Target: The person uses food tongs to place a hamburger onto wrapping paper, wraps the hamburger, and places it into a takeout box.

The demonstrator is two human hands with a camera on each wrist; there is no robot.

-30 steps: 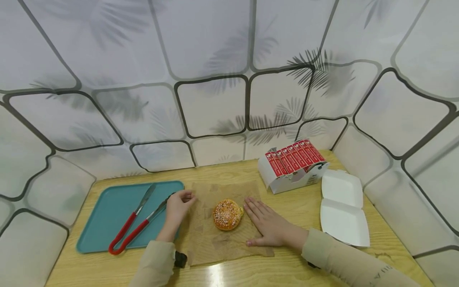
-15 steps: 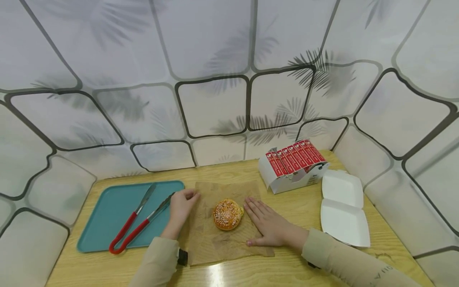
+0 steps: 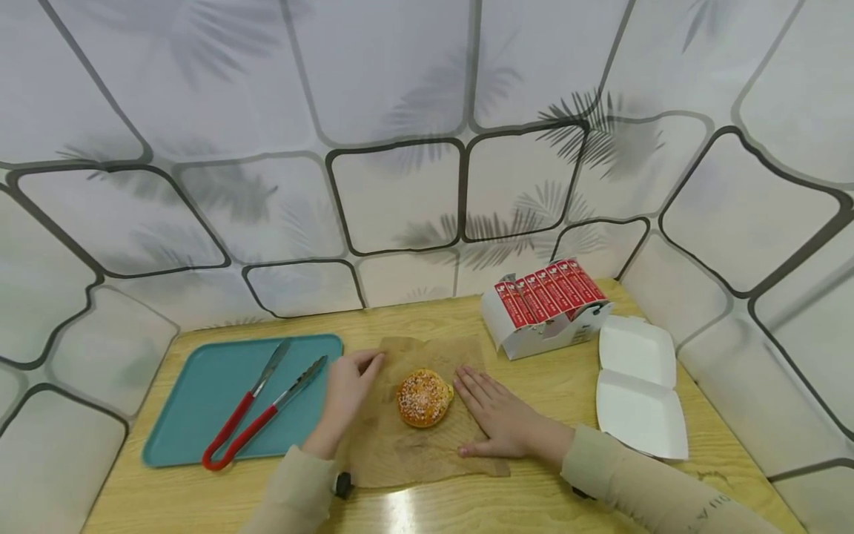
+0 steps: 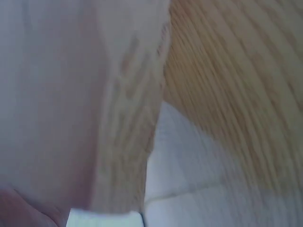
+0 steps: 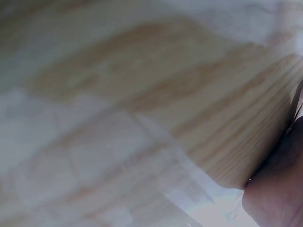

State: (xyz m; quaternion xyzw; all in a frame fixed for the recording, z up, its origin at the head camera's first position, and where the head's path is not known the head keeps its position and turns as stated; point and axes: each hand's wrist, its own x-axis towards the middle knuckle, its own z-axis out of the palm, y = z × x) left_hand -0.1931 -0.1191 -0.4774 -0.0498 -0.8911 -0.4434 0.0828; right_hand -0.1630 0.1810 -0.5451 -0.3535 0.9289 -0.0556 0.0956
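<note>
White wall covering (image 3: 394, 196) with dark grid lines and grey fronds borders a yellow wood-grain table (image 3: 414, 315). Brown paper sheet (image 3: 383, 467) at centre, round white-speckled golden bun (image 3: 423, 399) on it. Left hand (image 3: 347, 389) pinches the sheet's upper-left edge; right hand (image 3: 499, 415) flat on its right side, fingers straight. Teal rectangular tray (image 3: 190, 400) at left, red-handled metal tongs (image 3: 252, 431) across it.
</note>
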